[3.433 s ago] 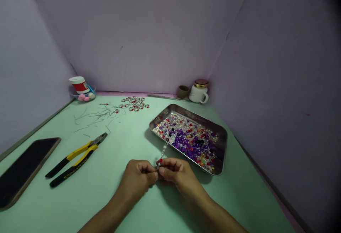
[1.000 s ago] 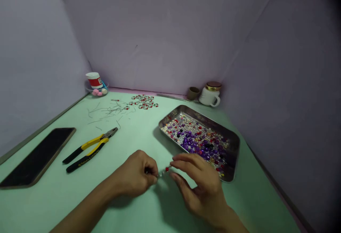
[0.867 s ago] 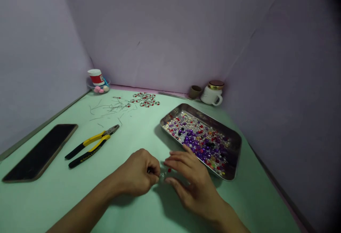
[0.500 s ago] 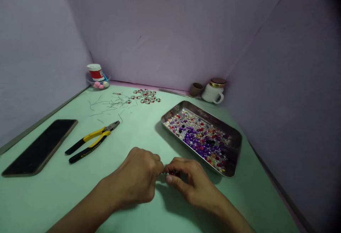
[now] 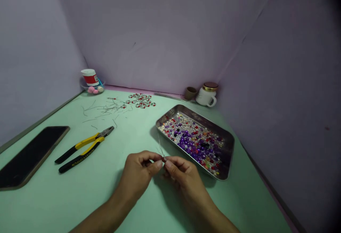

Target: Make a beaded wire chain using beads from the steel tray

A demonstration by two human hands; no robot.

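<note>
A red bead (image 5: 163, 158) on thin wire (image 5: 160, 145) is being gripped between the fingertips of the left hand (image 5: 138, 171) and right hand (image 5: 181, 172), just beside the steel tray (image 5: 183, 108). Mixed purple, red and silver beads (image 5: 189, 140) are lying loose inside that tray. Both forearms are angling inward from below.

Home craft corner — steel bead tray (image 5: 199, 113), pliers (image 5: 87, 141), mug (image 5: 206, 97).

The left hand (image 5: 137, 174) and right hand (image 5: 183, 178) face each other, fingers curled, each thumb pinched against its forefinger, the fingertips (image 5: 157, 164) nearly meeting, while the left forearm (image 5: 106, 215) and right forearm (image 5: 209, 215) angle inward.
</note>
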